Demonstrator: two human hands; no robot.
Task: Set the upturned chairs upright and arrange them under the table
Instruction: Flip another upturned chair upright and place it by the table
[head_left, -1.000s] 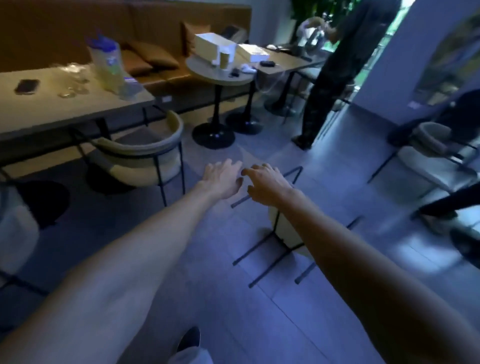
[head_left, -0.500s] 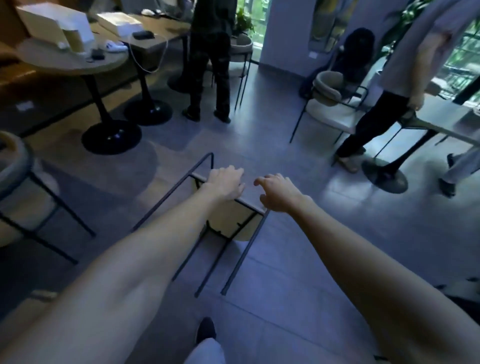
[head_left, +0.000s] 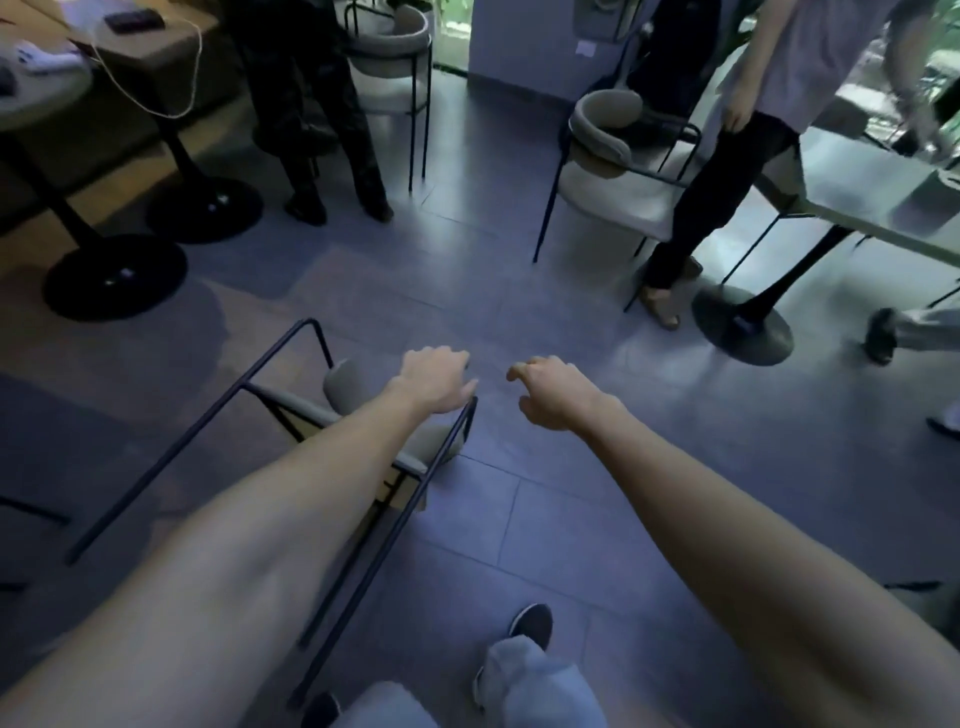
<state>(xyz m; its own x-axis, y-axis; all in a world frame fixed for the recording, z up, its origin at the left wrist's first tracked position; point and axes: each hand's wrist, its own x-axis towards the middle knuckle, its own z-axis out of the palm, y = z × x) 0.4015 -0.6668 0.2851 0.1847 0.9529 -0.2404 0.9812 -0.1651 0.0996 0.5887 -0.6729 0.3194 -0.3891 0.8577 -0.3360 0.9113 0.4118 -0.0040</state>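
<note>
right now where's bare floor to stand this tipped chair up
Bare tiles lie beyond the left hand, between the tipped chair, the black pedestal bases and the upright chair. Floor right of the right hand is free too. Crowded around the grey table base.

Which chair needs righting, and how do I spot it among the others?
Start at the grey tiled floor. Left of centre, by the left hand, lies a beige cushioned chair with thin black metal legs. Unlike the upright beige chair further back, it is tipped over, legs pointing toward the camera.
</note>
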